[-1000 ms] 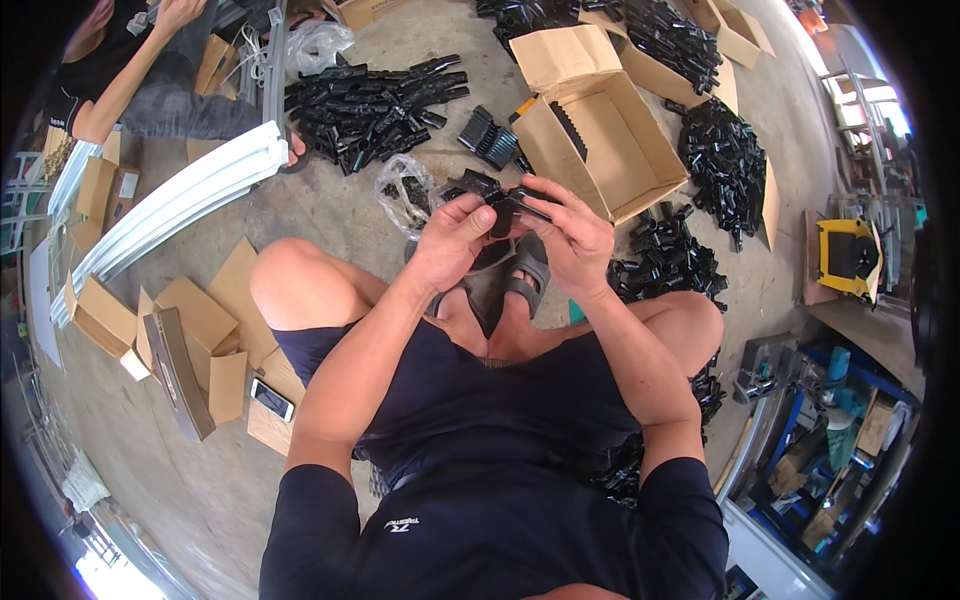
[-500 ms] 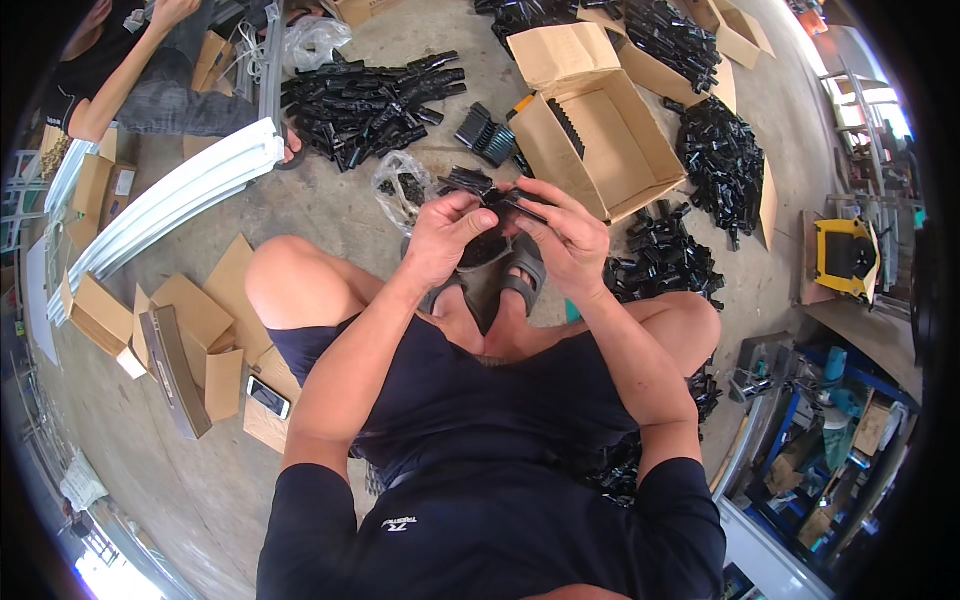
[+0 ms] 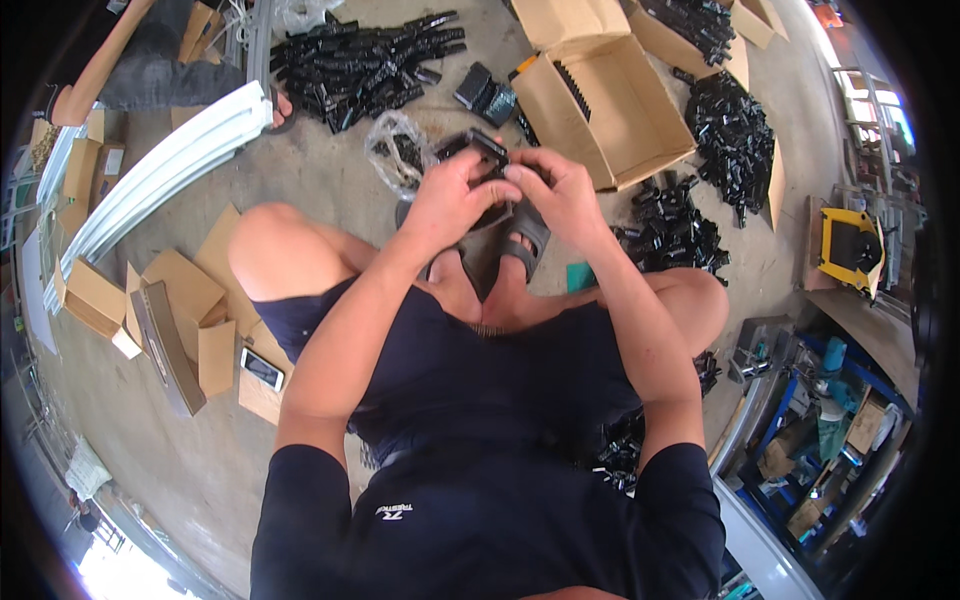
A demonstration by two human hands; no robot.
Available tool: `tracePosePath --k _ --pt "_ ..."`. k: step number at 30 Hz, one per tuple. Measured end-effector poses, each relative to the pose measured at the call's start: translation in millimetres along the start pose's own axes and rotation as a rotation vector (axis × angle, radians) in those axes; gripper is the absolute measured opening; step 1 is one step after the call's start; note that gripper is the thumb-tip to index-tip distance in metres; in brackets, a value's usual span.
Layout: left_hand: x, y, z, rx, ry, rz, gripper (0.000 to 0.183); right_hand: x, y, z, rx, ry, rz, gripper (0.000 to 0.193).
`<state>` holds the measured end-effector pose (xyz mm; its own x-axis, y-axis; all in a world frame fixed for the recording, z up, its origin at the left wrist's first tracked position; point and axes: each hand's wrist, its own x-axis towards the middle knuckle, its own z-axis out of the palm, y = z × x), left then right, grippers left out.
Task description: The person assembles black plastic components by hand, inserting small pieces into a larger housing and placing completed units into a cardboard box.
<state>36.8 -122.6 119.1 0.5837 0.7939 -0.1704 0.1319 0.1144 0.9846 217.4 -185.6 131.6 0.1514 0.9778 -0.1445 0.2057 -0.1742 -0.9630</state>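
Observation:
In front of my shins, my left hand [image 3: 452, 202] is closed around a black plastic piece [image 3: 482, 140], which sticks up past its fingers. My right hand [image 3: 562, 198] pinches the same piece from the other side, thumb and fingers close together. The hands hide much of the piece, so its full shape is unclear. Just beyond my left hand lies a clear plastic bag [image 3: 380, 152] with small dark bits in it. A neat row of black parts [image 3: 486, 95] rests on the floor beyond the hands.
An open cardboard box [image 3: 645, 125] stands ahead on the right. Heaps of black parts lie at far left [image 3: 365, 70] and right [image 3: 735, 140]. White metal strips [image 3: 175, 170] stretch across the left, near another person's arm [image 3: 105, 55]. A phone [image 3: 262, 368] lies by cardboard boxes.
My left hand has turned, its back now more upward, and the black piece has tilted with it. My right fingers have drawn in closer. The whole view has shifted slightly.

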Motion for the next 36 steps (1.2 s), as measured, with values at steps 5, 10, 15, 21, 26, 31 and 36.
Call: tracePosePath --k 5,10,15,21,26,31,36 --pt "7 -3 -8 -0.212 -0.097 -0.035 0.052 9 5 2 0.007 0.047 0.065 0.023" --pt "2 4 -15 -0.241 -0.168 -0.112 0.062 9 2 2 0.173 -0.101 0.068 0.035" --pt "3 2 -16 -0.101 -0.154 -0.069 0.062 5 4 8 0.179 -0.050 0.163 0.042" --pt "9 -1 -23 -0.191 -0.120 -0.067 0.062 8 4 10 0.148 0.000 0.109 0.043" --pt "8 -5 -18 -0.227 -0.008 0.003 0.067 9 -4 19 0.123 0.063 0.131 0.040" --pt "8 -4 -12 -0.157 -0.013 0.025 0.068 10 4 15 0.086 0.078 0.064 0.040" --pt "13 1 -21 -0.098 -0.064 -0.038 0.073 11 -7 16 0.068 0.087 0.167 0.042"
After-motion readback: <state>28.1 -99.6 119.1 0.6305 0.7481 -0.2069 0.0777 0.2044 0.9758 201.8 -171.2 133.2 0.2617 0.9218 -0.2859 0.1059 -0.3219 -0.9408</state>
